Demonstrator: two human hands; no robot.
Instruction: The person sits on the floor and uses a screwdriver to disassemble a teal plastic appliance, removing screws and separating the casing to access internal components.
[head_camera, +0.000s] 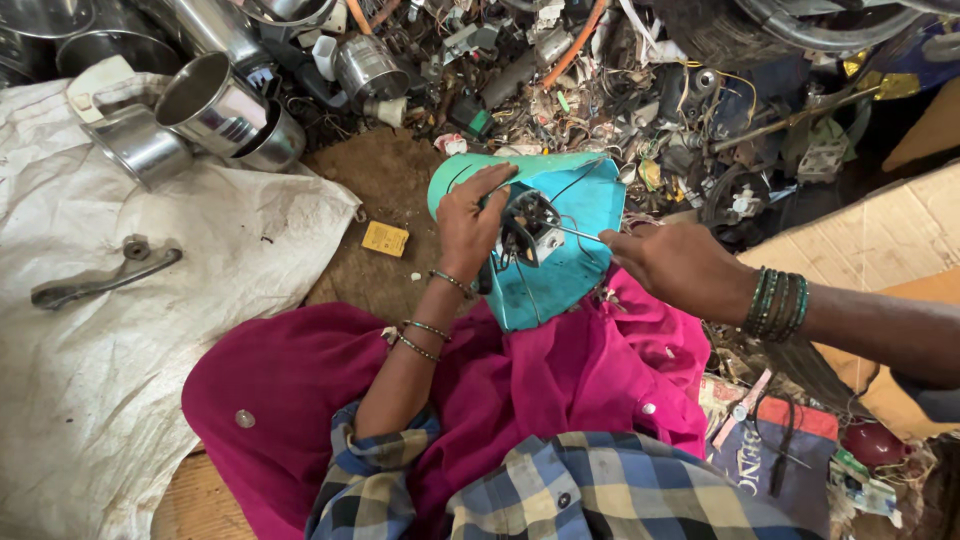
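Observation:
A turquoise plastic appliance housing rests on my lap over magenta cloth, its inside facing me. A small metal part with black wires sits in its middle. My left hand grips the housing's left edge and the inner part. My right hand holds a thin metal tool, likely a screwdriver, whose tip touches the inner part. Both wrists wear bangles.
A white sack cloth lies at the left with a metal lever on it. Steel cylinders stand at the top left. A heap of wires and scrap fills the far side. Cardboard is at the right. A small yellow block lies on the ground.

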